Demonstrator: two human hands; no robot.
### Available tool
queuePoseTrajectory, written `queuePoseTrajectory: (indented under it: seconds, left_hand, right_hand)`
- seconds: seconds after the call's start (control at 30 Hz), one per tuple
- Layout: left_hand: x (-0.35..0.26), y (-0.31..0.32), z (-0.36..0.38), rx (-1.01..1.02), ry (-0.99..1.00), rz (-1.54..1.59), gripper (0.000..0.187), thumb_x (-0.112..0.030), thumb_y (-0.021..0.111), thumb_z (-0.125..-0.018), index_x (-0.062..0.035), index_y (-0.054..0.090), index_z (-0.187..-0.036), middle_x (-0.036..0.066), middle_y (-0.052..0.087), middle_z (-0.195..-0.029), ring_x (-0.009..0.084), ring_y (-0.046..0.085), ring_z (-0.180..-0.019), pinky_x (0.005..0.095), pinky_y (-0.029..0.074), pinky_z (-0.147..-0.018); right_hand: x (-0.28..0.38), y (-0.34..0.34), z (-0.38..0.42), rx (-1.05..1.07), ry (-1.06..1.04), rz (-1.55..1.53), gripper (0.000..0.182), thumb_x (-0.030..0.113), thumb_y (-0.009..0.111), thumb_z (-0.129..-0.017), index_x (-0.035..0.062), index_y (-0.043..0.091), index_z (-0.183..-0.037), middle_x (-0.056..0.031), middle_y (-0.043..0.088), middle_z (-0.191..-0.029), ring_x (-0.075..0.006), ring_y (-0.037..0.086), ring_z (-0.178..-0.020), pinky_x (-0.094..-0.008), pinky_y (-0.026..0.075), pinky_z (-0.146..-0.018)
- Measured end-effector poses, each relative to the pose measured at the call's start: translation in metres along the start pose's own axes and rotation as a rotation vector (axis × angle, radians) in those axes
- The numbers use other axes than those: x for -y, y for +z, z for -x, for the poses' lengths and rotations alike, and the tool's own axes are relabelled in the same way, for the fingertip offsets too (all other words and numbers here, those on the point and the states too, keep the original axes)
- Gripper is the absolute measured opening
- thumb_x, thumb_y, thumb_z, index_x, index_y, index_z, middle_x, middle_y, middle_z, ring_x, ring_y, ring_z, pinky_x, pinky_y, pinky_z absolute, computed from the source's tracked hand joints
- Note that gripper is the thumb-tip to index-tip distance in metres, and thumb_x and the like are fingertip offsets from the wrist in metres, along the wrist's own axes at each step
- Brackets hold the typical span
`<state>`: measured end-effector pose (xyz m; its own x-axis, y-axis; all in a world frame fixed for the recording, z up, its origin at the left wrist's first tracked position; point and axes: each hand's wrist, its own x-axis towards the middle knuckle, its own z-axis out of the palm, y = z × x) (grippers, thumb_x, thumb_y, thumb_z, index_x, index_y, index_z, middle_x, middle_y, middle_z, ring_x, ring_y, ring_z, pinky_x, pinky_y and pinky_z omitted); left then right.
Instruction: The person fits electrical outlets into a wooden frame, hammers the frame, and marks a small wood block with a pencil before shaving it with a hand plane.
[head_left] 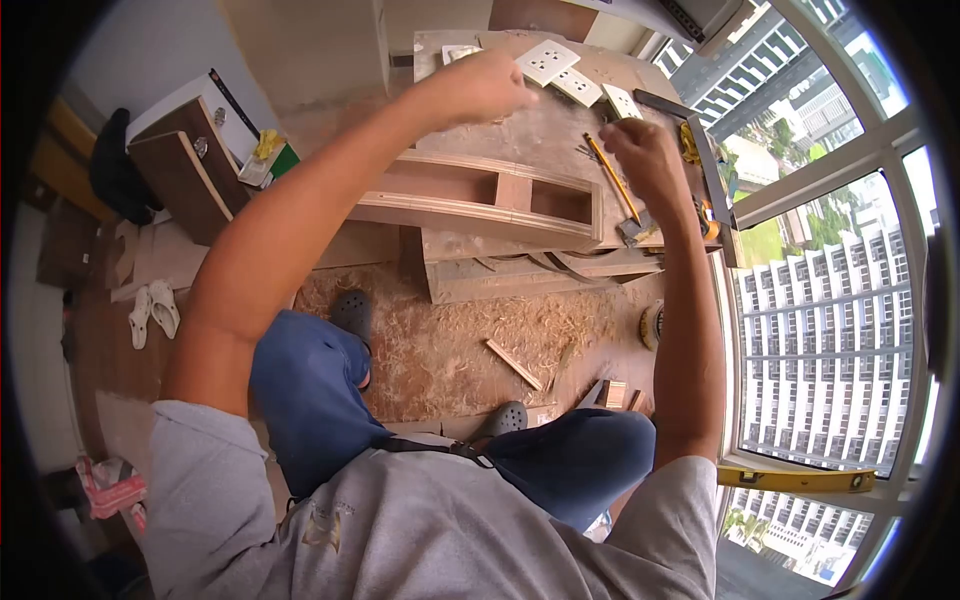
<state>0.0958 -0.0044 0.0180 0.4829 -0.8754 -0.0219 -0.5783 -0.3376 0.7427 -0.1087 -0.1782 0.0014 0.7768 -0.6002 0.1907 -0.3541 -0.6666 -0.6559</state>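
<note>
Over the far part of the dusty workbench (465,145), my left hand (485,88) is closed, fingers curled in; whatever it may hold is hidden. A white socket plate (548,61) lies just beyond its fingertips, overlapping a second socket plate (577,87). My right hand (648,160) has its fingers bent inward above the bench's right side, close to a third socket plate (620,101); its grip is hidden too. Beside it lies a thin yellow pencil-like stick (612,175). Nearer me rests a long plywood frame (515,190) with open compartments.
Wood shavings (440,320) cover the floor, with a loose wood strip (514,364) among them. A yellow spirit level (800,480) is by the right window. Drawer-like boxes (185,170) stand left, near white clogs (154,312). A dark metal-like piece (634,230) lies at the bench edge.
</note>
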Motion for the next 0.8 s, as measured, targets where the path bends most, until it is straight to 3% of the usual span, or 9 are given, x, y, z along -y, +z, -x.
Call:
queuePoseTrajectory:
  seconds: [0.07, 0.27, 0.33, 0.47, 0.5, 0.6, 0.67, 0.7, 0.8]
  left_hand:
    - [-0.015, -0.003, 0.072, 0.041, 0.000, -0.310, 0.030, -0.029, 0.071, -0.094, 0.0008, 0.074, -0.093, 0.014, 0.072, -0.083, 0.0204, 0.066, -0.070, 0.0390, 0.051, -0.066]
    - [0.042, 0.046, 0.114, -0.103, 0.146, -0.069, 0.032, -0.029, 0.066, -0.096, 0.0015, 0.075, -0.095, 0.014, 0.068, -0.073, 0.0213, 0.064, -0.068, 0.0389, 0.050, -0.065]
    - [0.031, 0.046, 0.107, -0.004, -0.127, -0.125, 0.033, -0.029, 0.065, -0.096, 0.0024, 0.075, -0.095, 0.010, 0.064, -0.069, 0.0173, 0.055, -0.062, 0.0378, 0.047, -0.062]
    - [0.051, 0.067, 0.087, -0.018, -0.110, 0.100, 0.032, -0.022, 0.062, -0.094, -0.0006, 0.061, -0.070, -0.003, 0.048, -0.063, 0.0089, 0.042, -0.060, 0.0340, 0.036, -0.054]
    - [0.052, 0.065, 0.088, 0.015, -0.097, 0.126, 0.030, -0.022, 0.063, -0.094, -0.0004, 0.063, -0.072, -0.004, 0.048, -0.064, 0.0084, 0.041, -0.061, 0.0323, 0.036, -0.056]
    - [0.048, 0.058, 0.097, 0.070, -0.034, 0.228, 0.029, -0.021, 0.063, -0.091, 0.0008, 0.059, -0.072, 0.001, 0.053, -0.065, 0.0113, 0.045, -0.062, 0.0362, 0.039, -0.057]
    - [0.041, 0.049, 0.110, 0.100, 0.028, 0.212, 0.026, -0.023, 0.071, -0.091, 0.0031, 0.072, -0.093, 0.005, 0.065, -0.079, 0.0107, 0.055, -0.072, 0.0317, 0.046, -0.063]
    - [0.051, 0.053, 0.111, 0.104, 0.035, 0.218, 0.039, -0.025, 0.078, -0.087, 0.0036, 0.073, -0.114, 0.011, 0.073, -0.098, 0.0148, 0.065, -0.087, 0.0314, 0.053, -0.075]
    - [0.029, 0.055, 0.123, -0.014, 0.003, -0.059, 0.042, -0.028, 0.079, -0.085, 0.0001, 0.073, -0.115, 0.016, 0.075, -0.110, 0.0331, 0.070, -0.102, 0.0427, 0.051, -0.093]
  right_hand:
    - [0.030, 0.008, 0.052, 0.101, -0.063, 0.035, 0.034, 0.028, 0.066, -0.095, -0.0031, 0.074, -0.105, -0.0251, 0.072, -0.086, -0.0367, 0.073, -0.086, -0.0428, 0.054, -0.082]
    - [0.029, 0.059, 0.080, 0.062, -0.109, 0.290, 0.030, 0.026, 0.059, -0.097, 0.0013, 0.076, -0.098, -0.0256, 0.072, -0.089, -0.0433, 0.071, -0.087, -0.0491, 0.053, -0.081]
    - [0.036, 0.076, 0.081, 0.061, -0.083, 0.333, 0.030, 0.025, 0.058, -0.098, 0.0001, 0.074, -0.097, -0.0246, 0.072, -0.088, -0.0434, 0.070, -0.087, -0.0478, 0.052, -0.079]
    - [0.030, 0.069, 0.081, -0.090, -0.103, 0.205, 0.027, 0.023, 0.058, -0.096, 0.0042, 0.077, -0.094, -0.0248, 0.072, -0.094, -0.0442, 0.068, -0.096, -0.0528, 0.050, -0.090]
    - [0.019, 0.060, 0.077, -0.295, -0.251, -0.004, 0.024, 0.020, 0.060, -0.095, 0.0024, 0.075, -0.091, -0.0246, 0.071, -0.097, -0.0448, 0.067, -0.094, -0.0517, 0.051, -0.088]
    - [-0.020, -0.012, 0.050, -0.457, -0.161, 0.289, 0.025, 0.020, 0.061, -0.095, 0.0000, 0.075, -0.097, -0.0253, 0.071, -0.099, -0.0448, 0.066, -0.098, -0.0505, 0.052, -0.088]
    - [-0.079, -0.052, 0.020, -0.504, -0.021, 0.325, 0.027, 0.023, 0.061, -0.096, 0.0014, 0.076, -0.103, -0.0255, 0.071, -0.103, -0.0440, 0.067, -0.101, -0.0495, 0.052, -0.089]
    - [-0.112, -0.066, 0.006, -0.473, 0.029, 0.378, 0.029, 0.025, 0.061, -0.096, 0.0024, 0.077, -0.104, -0.0255, 0.072, -0.104, -0.0437, 0.068, -0.100, -0.0492, 0.053, -0.090]
    - [-0.166, -0.087, -0.023, -0.457, 0.099, 0.473, 0.030, 0.027, 0.061, -0.097, 0.0036, 0.077, -0.106, -0.0257, 0.073, -0.103, -0.0431, 0.070, -0.097, -0.0492, 0.053, -0.090]
